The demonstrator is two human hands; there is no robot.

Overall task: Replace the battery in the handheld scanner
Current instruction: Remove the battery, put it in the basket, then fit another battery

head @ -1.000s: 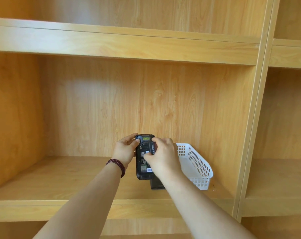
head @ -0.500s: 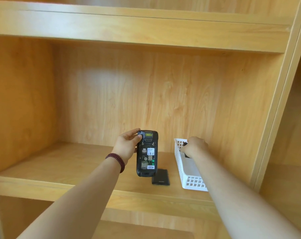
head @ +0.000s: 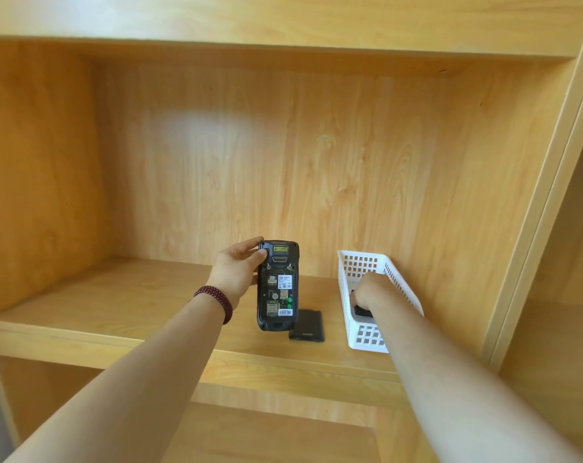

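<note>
My left hand [head: 236, 272] grips the black handheld scanner [head: 276, 289] upright above the shelf, its back facing me. The battery bay is uncovered, showing labels and card slots. My right hand [head: 370, 292] reaches down into the white perforated basket [head: 367, 335], its fingers curled on a black battery [head: 363, 311] that is mostly hidden under the hand. A flat black cover [head: 307, 325] lies on the shelf just behind the scanner's lower end.
Everything sits inside a wooden shelf unit; the shelf board [head: 116, 302] stretches bare to the left of the scanner. An upright divider [head: 531, 228] stands close to the basket's right side. A lower shelf [head: 266, 436] shows below.
My right hand left the scanner, moved right with a dark object and has gone down into the basket. My left hand keeps the scanner upright. The view has shifted closer and lower.
</note>
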